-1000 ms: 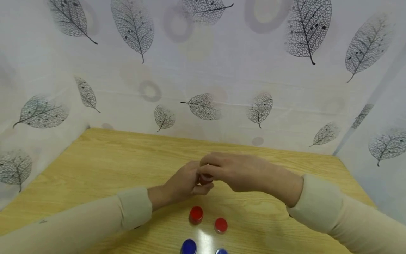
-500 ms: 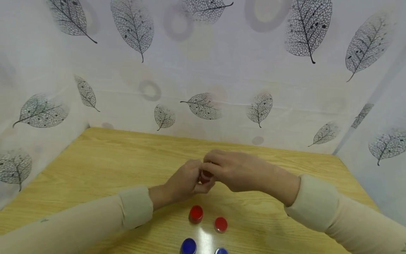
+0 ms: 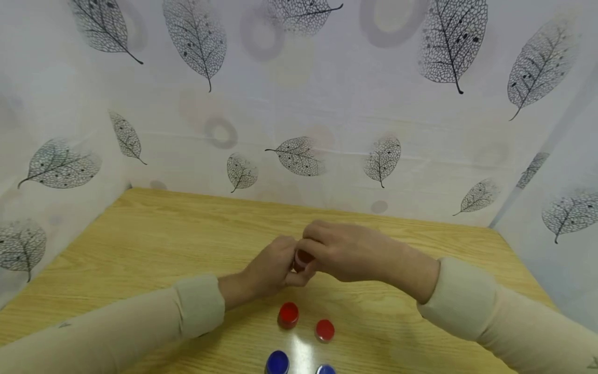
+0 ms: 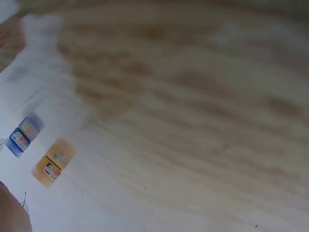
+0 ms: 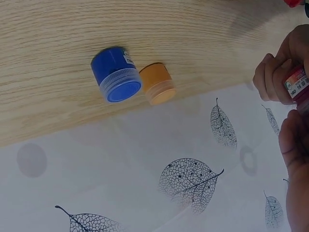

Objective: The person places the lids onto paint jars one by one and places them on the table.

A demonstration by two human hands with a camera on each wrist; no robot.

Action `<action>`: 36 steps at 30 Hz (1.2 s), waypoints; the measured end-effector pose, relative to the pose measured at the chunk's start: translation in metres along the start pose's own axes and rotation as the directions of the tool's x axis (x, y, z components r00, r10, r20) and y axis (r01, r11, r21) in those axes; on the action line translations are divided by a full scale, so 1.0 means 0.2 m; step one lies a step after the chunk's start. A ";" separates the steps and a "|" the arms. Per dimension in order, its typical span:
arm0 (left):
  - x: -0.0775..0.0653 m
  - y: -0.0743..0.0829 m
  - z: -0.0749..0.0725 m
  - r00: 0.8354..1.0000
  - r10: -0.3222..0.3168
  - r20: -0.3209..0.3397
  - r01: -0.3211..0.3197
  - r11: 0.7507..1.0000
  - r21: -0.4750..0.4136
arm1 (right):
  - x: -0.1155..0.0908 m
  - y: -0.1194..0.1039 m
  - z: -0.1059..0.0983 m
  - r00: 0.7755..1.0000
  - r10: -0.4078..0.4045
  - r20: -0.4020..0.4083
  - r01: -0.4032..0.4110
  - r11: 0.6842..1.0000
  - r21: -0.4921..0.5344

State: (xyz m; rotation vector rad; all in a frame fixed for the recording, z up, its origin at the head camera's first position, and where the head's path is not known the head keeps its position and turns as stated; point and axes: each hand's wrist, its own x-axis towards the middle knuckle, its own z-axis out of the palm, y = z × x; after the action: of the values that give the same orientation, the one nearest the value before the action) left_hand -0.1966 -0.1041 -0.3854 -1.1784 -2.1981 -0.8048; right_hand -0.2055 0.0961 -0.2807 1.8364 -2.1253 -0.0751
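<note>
A small red paint jar (image 3: pixel 303 258) with a printed label is held between the two hands above the table. The left hand (image 3: pixel 272 265) has its fingers and thumb around the jar. The right hand (image 3: pixel 343 253) curls its fingers over the jar's top, hiding much of it in the head view. In the right wrist view the label of the red jar (image 5: pixel 297 84) faces the camera, beside the curled fingers. Nearer the person stand a red jar (image 3: pixel 288 315) and a lower round red piece (image 3: pixel 325 330), perhaps a lid.
A blue jar (image 3: pixel 277 362) and another blue round piece (image 3: pixel 326 369) sit at the head view's bottom edge. The right wrist view shows a blue jar (image 5: pixel 116 72) and an orange jar (image 5: pixel 158 83) on the wooden table. A leaf-patterned cloth (image 3: pixel 299 93) encloses the back and sides.
The right hand has shifted slightly to the right over the jar, and a little more of the jar shows between the hands. The left hand and the things on the table stay nearly still.
</note>
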 end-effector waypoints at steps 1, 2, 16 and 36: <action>0.00 0.00 0.00 1.000 -0.002 0.001 0.002 1.000 0.007 | 0.00 0.00 0.01 1.000 0.000 -0.009 0.000 1.000 -0.012; 0.00 0.00 0.00 1.000 0.000 0.000 0.000 1.000 0.016 | 0.00 0.00 0.01 1.000 -0.001 -0.016 0.001 1.000 -0.029; -0.01 0.00 0.00 0.998 0.039 -0.054 -0.036 0.998 0.058 | 0.02 -0.02 0.09 0.986 0.074 -0.150 -0.119 0.939 -0.321; 0.00 -0.01 0.00 0.998 0.036 -0.056 -0.031 0.995 0.093 | -0.01 0.02 0.07 0.993 -0.042 -0.111 0.040 0.999 -0.028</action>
State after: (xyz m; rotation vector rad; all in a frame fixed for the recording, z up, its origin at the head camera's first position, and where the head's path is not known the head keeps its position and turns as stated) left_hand -0.1987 -0.1056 -0.3851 -1.1306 -2.1392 -0.7074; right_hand -0.2128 0.0964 -0.2941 1.8253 -2.0022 -0.0095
